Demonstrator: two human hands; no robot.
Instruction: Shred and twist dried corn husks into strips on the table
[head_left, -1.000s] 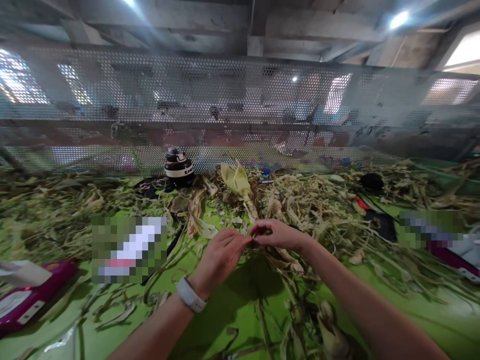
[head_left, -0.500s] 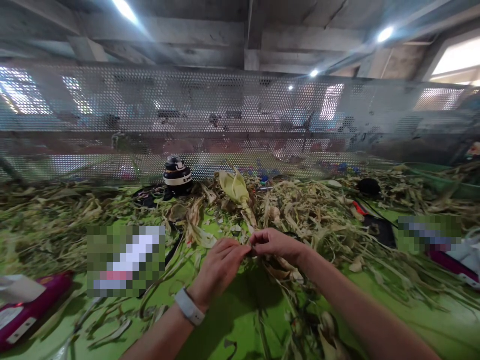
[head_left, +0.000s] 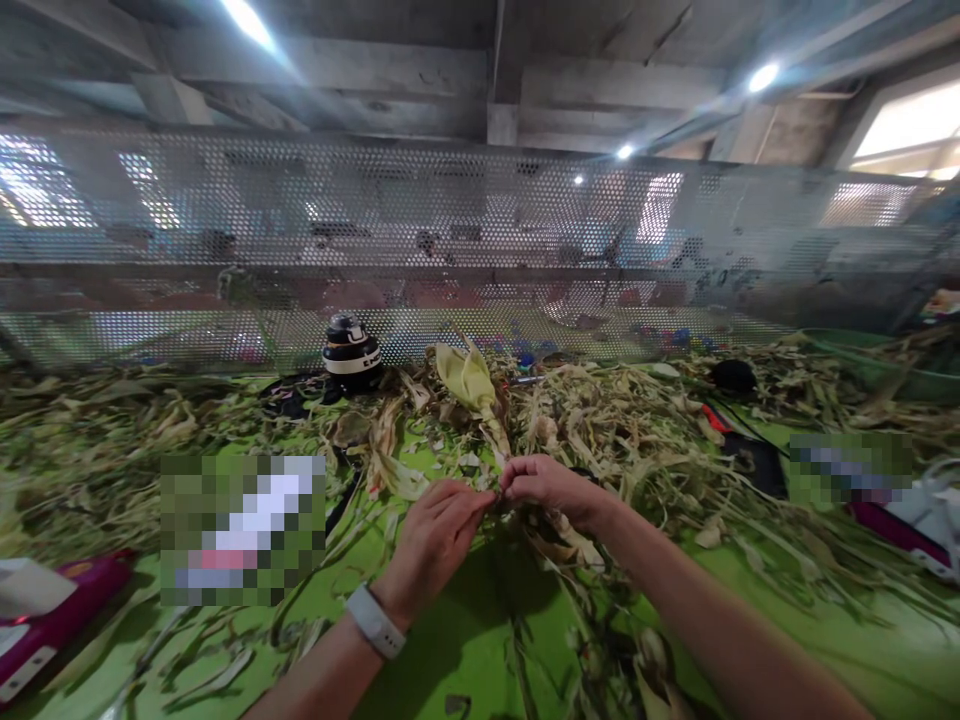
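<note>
My left hand (head_left: 441, 532), with a pale watch band (head_left: 375, 620) on its wrist, is closed in a pinch. Its fingertips meet those of my right hand (head_left: 549, 488), also pinched, just above the green tabletop (head_left: 480, 620). Whatever sits between the fingers is small and hidden by them. Directly beyond my hands lies a pale yellow-green leafy bud or husk (head_left: 466, 378), its stem pointing back toward my right fingers. Dry, curled leaves (head_left: 574, 540) lie under and beside my right hand.
Heaps of withered stems and leaves (head_left: 630, 420) spread on both sides. A black-and-white lidded container (head_left: 351, 352) stands behind, before a perforated metal screen (head_left: 465, 220). Magenta devices (head_left: 67, 610) lie at the left and right edges, near blurred-out patches. A dark pouch (head_left: 757, 465) rests at right.
The view has shifted very slightly. Both hands stay pinched together in nearly the same spot, with only a small shift of the fingers.
</note>
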